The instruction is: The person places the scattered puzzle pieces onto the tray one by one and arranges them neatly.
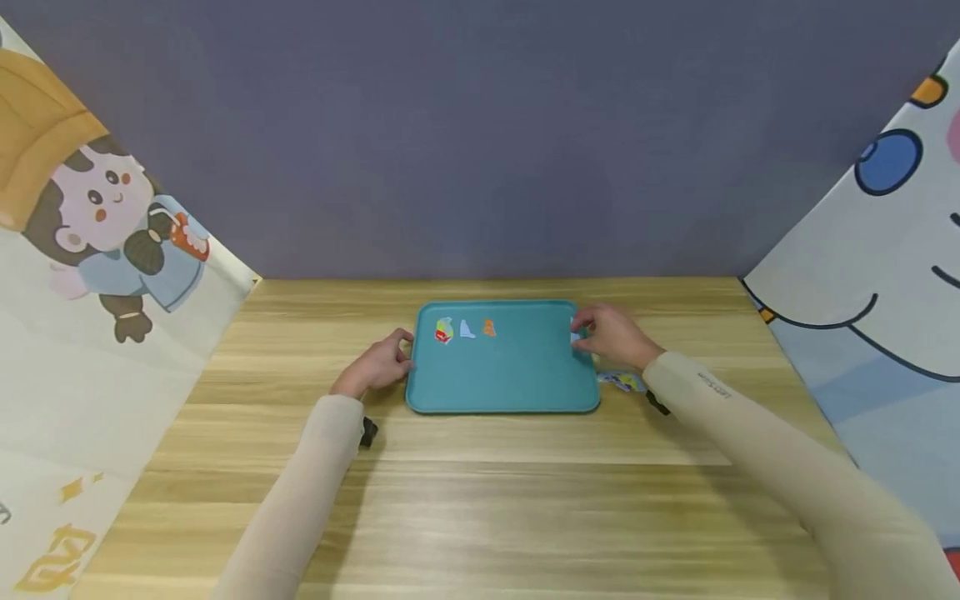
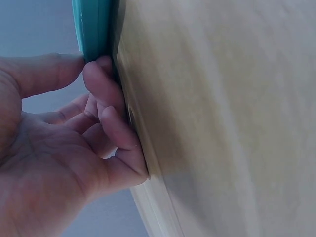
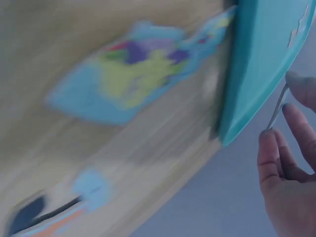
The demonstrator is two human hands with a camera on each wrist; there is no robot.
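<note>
A teal tray (image 1: 502, 379) lies on the wooden table, with three small flat cutout pieces near its far left: a red-and-yellow one (image 1: 444, 332), a pale one (image 1: 467, 330) and an orange one (image 1: 489, 327). My left hand (image 1: 378, 364) pinches the tray's left rim between thumb and fingers, which the left wrist view shows close. Over the tray's right edge, my right hand (image 1: 611, 333) holds a thin flat piece (image 3: 277, 106), seen edge-on, between thumb and fingertips. Colourful cutout pieces (image 3: 140, 69) lie on the table just right of the tray.
Another cutout piece (image 3: 91, 190) with light blue lies farther out on the table in the right wrist view. A grey partition (image 1: 495, 142) stands behind the table (image 1: 480, 500), and panels with cartoon figures flank it left and right.
</note>
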